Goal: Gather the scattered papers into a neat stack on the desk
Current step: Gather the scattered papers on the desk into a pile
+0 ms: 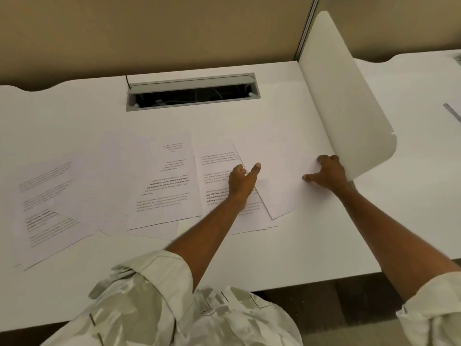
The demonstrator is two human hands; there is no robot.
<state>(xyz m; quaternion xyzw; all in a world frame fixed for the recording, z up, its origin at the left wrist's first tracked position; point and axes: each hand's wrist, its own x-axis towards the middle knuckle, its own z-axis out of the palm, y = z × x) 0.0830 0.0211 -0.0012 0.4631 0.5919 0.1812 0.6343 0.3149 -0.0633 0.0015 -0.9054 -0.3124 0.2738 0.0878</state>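
White bench (287,250) beneath a tan partition wall, seen from above, both bare forearms reaching forward. Left hand (240,182): fingers (255,168) spread and unclenched, pressed flat on the paper beneath them, gripping nothing. Right hand (329,172): fingers (320,159) splayed, tips and thumb pressing down on a blank sheet (282,171); whether they pinch its far edge cannot be told. The blank sheet lies between the two hands, its long axis running from far-left to near-right, its near corner overlapping the printed sheets (214,171) under the left hand. Outward to the left, further printed pages (167,186) overlap one another at slightly different angles, some with text turned away from the viewer. Well apart, near the bench's left edge, a skewed group of pages (47,208) lies rotated against the rest. The papers thus spread in a loose band leftward from the fingers, all flat, thin and white. Left hand is nearer the bulk of them; the right hand controls only the rightmost sheet. Judged next step: slide the blank sheet leftward onto the central pages, then square the edges. Behind: a grey cable slot (192,92) in the bench; at right, a curved white divider panel (346,96) just beside the right hand.
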